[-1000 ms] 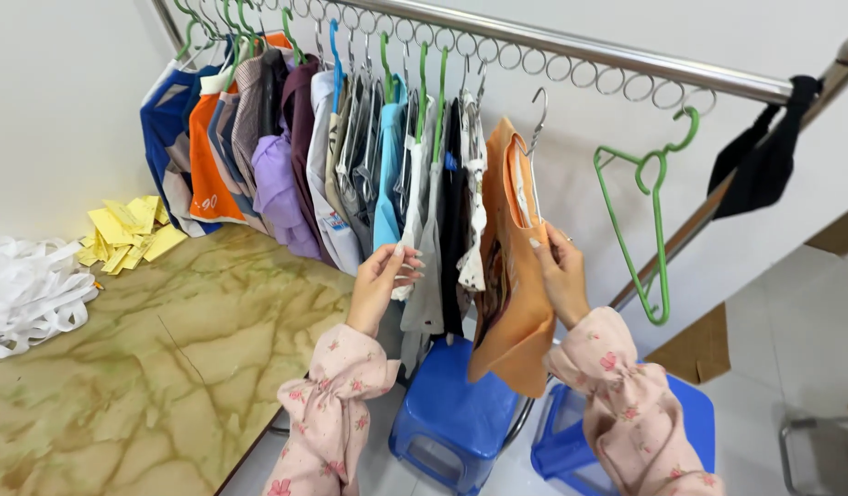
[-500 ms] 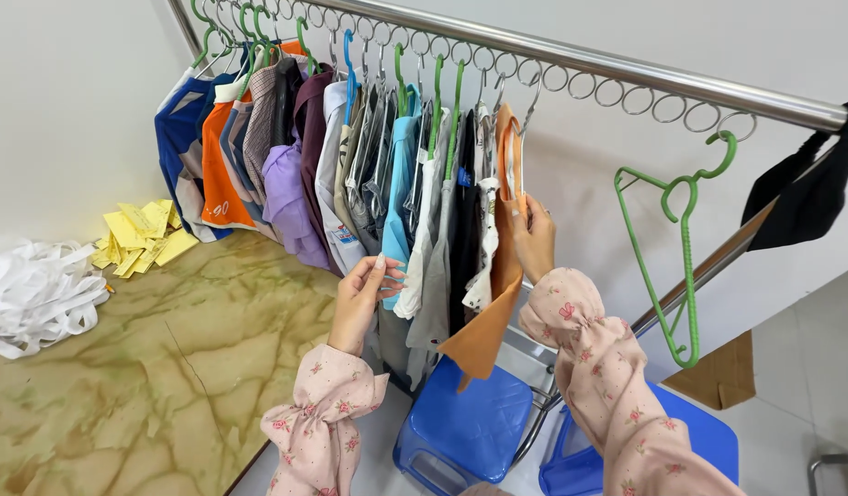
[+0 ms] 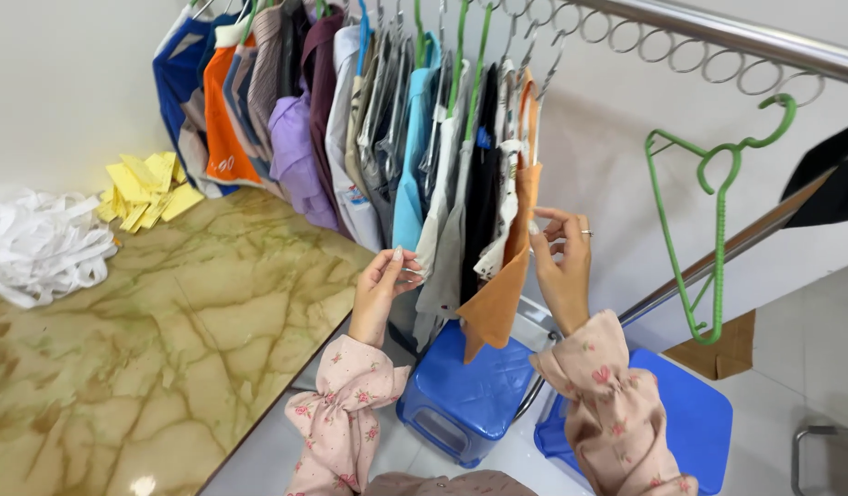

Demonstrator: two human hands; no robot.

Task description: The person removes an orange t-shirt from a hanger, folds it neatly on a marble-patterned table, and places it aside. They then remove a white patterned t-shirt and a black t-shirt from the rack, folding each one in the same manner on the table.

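Both hands are up at the crowded end of the rail (image 3: 718,35), where shirts hang packed together on hangers hooked through its metal rings. The left hand (image 3: 382,289) has its fingers half curled, pinching the hem of a pale grey garment (image 3: 442,266) and holding it aside — seemingly to keep a gap in the row. Just to its right, the right hand (image 3: 563,266) has its fingers loosely bent at the edge of an orange cloth (image 3: 502,285) that hangs between the two hands; whether it truly grips the cloth I cannot tell.

An empty green hanger (image 3: 708,220) dangles further right of the right hand. Below the hands stand two blue plastic stools (image 3: 474,386). Left of the left hand, on the marbled surface (image 3: 167,340), lie yellow cloths (image 3: 144,188) and a white heap (image 3: 38,248) — no bin or basket holds them.
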